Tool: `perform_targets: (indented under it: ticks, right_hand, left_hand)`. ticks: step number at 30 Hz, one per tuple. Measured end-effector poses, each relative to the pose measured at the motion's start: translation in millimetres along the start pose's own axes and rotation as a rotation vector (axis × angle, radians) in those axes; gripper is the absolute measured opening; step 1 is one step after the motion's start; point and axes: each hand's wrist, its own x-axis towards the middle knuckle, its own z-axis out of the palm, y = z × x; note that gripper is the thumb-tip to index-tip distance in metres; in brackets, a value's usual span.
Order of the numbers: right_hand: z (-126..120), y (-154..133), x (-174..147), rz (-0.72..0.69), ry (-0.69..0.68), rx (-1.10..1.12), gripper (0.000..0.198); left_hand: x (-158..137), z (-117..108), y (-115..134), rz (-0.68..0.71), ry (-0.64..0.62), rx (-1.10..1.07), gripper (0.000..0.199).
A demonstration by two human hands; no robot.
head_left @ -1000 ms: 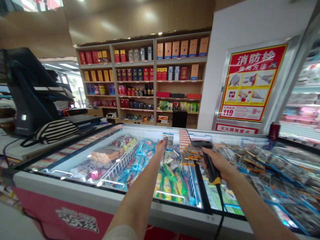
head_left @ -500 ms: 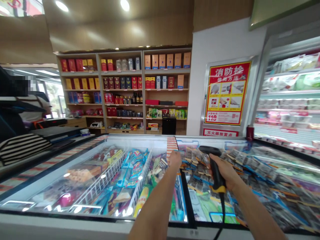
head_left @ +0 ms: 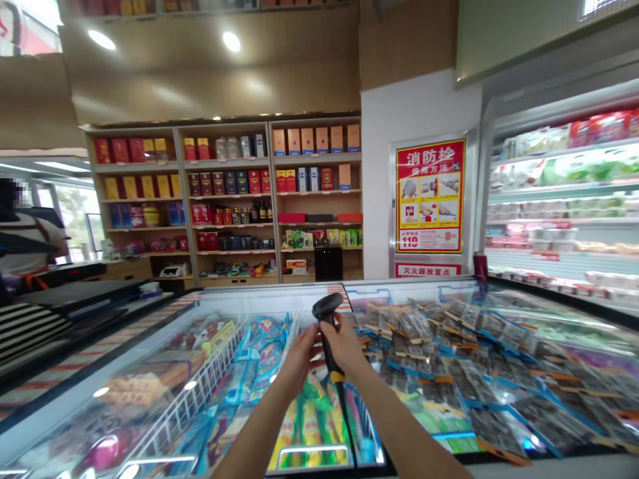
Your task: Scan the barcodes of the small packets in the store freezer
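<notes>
A black barcode scanner (head_left: 328, 338) with a yellow band and a trailing cable stands nearly upright in front of me, above the freezer. My right hand (head_left: 345, 342) is wrapped round its handle from the right. From the left, my left hand (head_left: 299, 356) closes on the same handle, its fingers partly hidden behind it. Beneath the hands, under glass, lie yellow-and-green ice cream packs (head_left: 312, 426). Blue ice cream packs (head_left: 264, 349) fill the wire basket to the left. Right of my hands are many clear packets (head_left: 414, 326) with blue and orange edges.
The chest freezer (head_left: 279, 293) spans the foreground, with white wire dividers (head_left: 200, 386). Behind it stand shelves of boxes and bottles (head_left: 227, 179). A red fire-hydrant sign (head_left: 430, 193) hangs on the wall. A lit refrigerated case (head_left: 564, 199) is at right. Part of a person (head_left: 30, 233) shows at far left.
My right hand has brought the scanner leftward from over the packets. My left hand has come in beside it and onto the handle. The view has tilted up slightly and turned right.
</notes>
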Motion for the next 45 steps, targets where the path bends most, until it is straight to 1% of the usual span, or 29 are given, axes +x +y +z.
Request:
perform_targets:
  ticks: [1,2,5,7,9,11,13,14,15,17,18,20,22,24,27,29,31,34,36,37,39,40,41,43,45]
  right_hand:
    - [17,2,0,-0.028,0.018,-0.064,0.038]
    - [33,4,0,-0.045,0.032,-0.122,0.04]
    - [81,6,-7,-0.098,0.013,-0.274,0.039]
    - [109,6,-14,-0.141,-0.043,-0.346,0.038]
    - [130,5,-18,-0.175,-0.136,-0.351,0.038]
    - [138,4,-16,-0.192,-0.216,-0.329,0.042]
    - [131,5,-5,-0.215,-0.213,-0.355,0.046]
    - [122,7,4,-0.229,-0.173,-0.401,0.046]
    - [110,9,15,-0.258,-0.114,-0.458,0.044]
    - [78,14,39,-0.27,0.02,-0.616,0.04]
    - [60,17,50,-0.285,0.074,-0.703,0.039]
    - [26,25,68,-0.274,0.118,-0.869,0.039]
    - [-3,35,79,-0.213,0.12,-1.036,0.04]
    - [-26,45,83,-0.113,0.101,-1.168,0.042]
    - [-48,56,81,0.001,0.053,-1.287,0.042]
    - [-56,59,79,0.037,0.039,-1.325,0.04]
    - [-61,58,77,0.056,0.038,-1.325,0.041]
    - [-62,52,74,0.077,0.012,-1.289,0.04]
    - [-56,50,69,0.087,0.011,-1.282,0.04]
    - [-51,50,66,0.051,0.036,-1.289,0.042]
    - [-37,54,60,-0.1,0.082,-1.31,0.051]
    - [-30,58,57,-0.185,0.063,-1.317,0.054]
    - [-24,62,55,-0.238,0.022,-1.323,0.053]
    - [-18,70,54,-0.253,-0.035,-1.339,0.041]
    - [-23,78,57,-0.226,-0.034,-1.346,0.031]
  left_hand:
    - [-9,-5,3,-0.036,-0.023,-0.071,0.045]
    - [-16,-11,6,-0.064,-0.019,-0.142,0.044]
    - [-26,-32,14,-0.096,0.067,-0.318,0.038]
    - [-30,-50,18,-0.075,0.128,-0.4,0.036]
    - [-32,-73,24,-0.075,0.185,-0.44,0.036]
    - [-36,-100,34,-0.075,0.28,-0.424,0.037]
    - [-39,-130,47,-0.053,0.396,-0.37,0.033]
    - [-41,-146,55,-0.033,0.445,-0.343,0.031]
    - [-42,-161,63,-0.006,0.463,-0.329,0.029]
    - [-44,-188,77,0.051,0.472,-0.321,0.027]
    - [-44,-199,82,0.068,0.455,-0.324,0.026]
    - [-42,-210,85,0.064,0.368,-0.35,0.027]
    - [-35,-209,77,0.002,0.239,-0.395,0.028]
    - [-24,-197,60,-0.081,0.149,-0.435,0.027]
    - [-1,-164,31,-0.201,0.057,-0.448,0.028]
    - [15,-138,16,-0.26,-0.029,-0.433,0.03]
    - [29,-111,7,-0.29,-0.096,-0.408,0.03]
    - [44,-78,5,-0.291,-0.175,-0.406,0.03]
    - [47,-65,9,-0.265,-0.231,-0.455,0.031]
    - [47,-61,12,-0.248,-0.247,-0.486,0.031]
    - [44,-59,19,-0.206,-0.245,-0.534,0.031]
    - [41,-60,21,-0.184,-0.232,-0.543,0.03]
    - [38,-63,24,-0.159,-0.213,-0.546,0.029]
    - [31,-68,25,-0.121,-0.163,-0.551,0.028]
    - [25,-72,24,-0.121,-0.104,-0.55,0.026]
